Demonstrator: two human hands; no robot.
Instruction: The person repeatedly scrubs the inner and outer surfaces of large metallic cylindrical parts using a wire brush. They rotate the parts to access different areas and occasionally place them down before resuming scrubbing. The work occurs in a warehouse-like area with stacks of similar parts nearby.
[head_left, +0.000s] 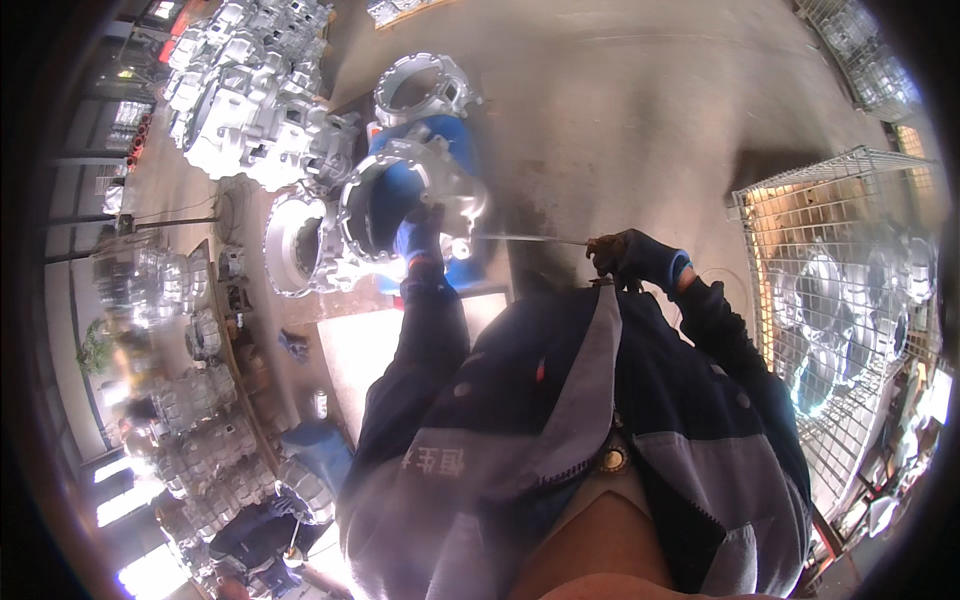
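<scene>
A silvery cast-metal housing (457,190) with a wide round opening sits on a blue support (455,135), in front of me and left of centre. My left hand (420,238), in a blue glove, is closed on the housing beside its opening; its fingers are partly hidden. My right hand (645,258), in a dark glove with a blue cuff, grips the brownish handle end of a long thin file-like tool (530,238). The tool's shaft points left, with its tip at the housing's right side. Glare and blur hide whether the tip touches the metal.
Similar ring-shaped castings stand beyond (425,85) and to the left (295,245). A large stack of castings (250,95) rises at the far left. On my right is a wire mesh cage (830,200) holding more castings. A brightly lit pale panel (350,360) lies near my left arm.
</scene>
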